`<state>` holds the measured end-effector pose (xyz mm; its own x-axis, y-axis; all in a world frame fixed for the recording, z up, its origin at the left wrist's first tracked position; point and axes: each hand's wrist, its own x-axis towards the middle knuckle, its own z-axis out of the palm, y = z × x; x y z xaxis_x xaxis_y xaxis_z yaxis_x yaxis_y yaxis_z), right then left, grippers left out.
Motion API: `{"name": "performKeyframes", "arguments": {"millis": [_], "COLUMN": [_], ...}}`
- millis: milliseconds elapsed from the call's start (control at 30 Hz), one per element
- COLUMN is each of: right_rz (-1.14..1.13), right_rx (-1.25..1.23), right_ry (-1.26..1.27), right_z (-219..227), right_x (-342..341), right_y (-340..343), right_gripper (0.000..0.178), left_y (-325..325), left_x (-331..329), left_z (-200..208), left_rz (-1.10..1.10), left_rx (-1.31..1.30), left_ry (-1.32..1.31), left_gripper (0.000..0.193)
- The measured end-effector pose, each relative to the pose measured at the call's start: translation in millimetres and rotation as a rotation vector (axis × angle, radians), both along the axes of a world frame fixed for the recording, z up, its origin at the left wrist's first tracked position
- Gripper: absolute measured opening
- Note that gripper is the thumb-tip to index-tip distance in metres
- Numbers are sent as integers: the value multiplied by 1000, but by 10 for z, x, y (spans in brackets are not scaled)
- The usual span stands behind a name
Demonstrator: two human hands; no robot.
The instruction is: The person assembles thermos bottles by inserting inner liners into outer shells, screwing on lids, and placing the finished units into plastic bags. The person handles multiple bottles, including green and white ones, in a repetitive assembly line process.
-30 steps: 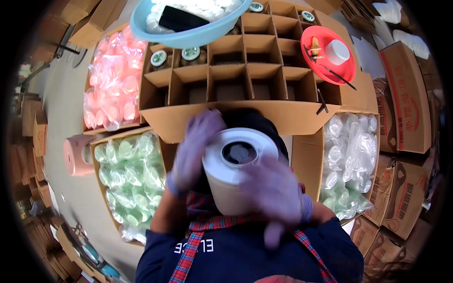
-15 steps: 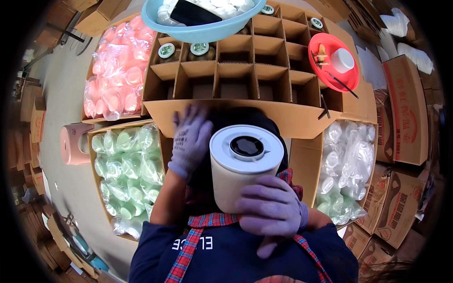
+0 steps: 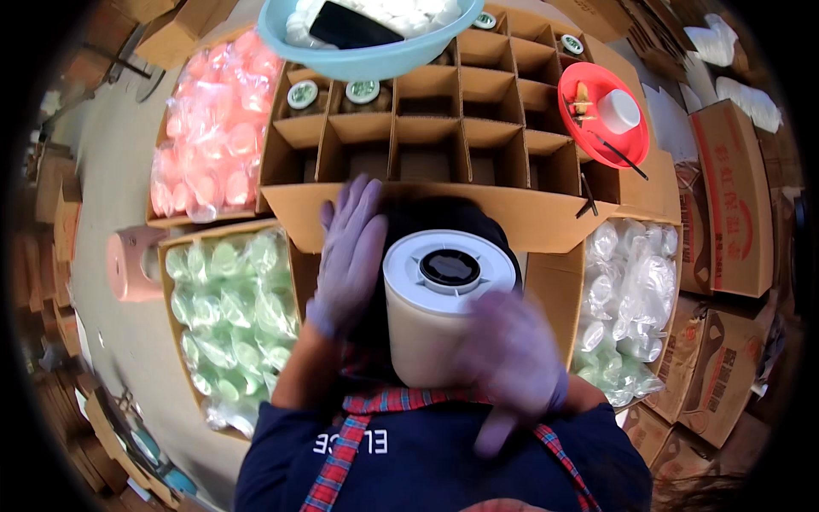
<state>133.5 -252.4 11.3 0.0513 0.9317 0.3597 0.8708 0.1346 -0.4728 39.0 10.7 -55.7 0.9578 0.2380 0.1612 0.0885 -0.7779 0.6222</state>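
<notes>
head | your right hand (image 3: 512,363) is wrapped round the side of the roll (image 3: 444,320), fingers clamped on it, blurred | left hand (image 3: 351,256) open, fingers apart, just left of the roll, over the divided box (image 3: 478,213) | roll looks stiff, weighty; grip its side wall with both palms

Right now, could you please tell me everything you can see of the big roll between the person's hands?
The roll is a wide, upright cylinder, tan along its side, with a white plastic-looking end cap facing up and a black hub at its centre. The gloved right hand, blurred, lies across its lower front; the gloved left hand stands open beside it.
</notes>
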Motion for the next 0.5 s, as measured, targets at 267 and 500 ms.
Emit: {"name": "performKeyframes", "arguments": {"millis": [267,500], "right_rz": [-94,-122], "right_rx": [46,-188], "right_ry": [167,271], "right_z": [211,319], "right_x": [182,226], "right_y": [286,220], "right_gripper": [96,82], "left_y": [-40,-125], "left_x": [14,114], "left_z": [-45,157], "left_rz": [48,-258], "left_rx": [-105,-444], "left_ry": [-149,28], "left_gripper": [47,55]}}
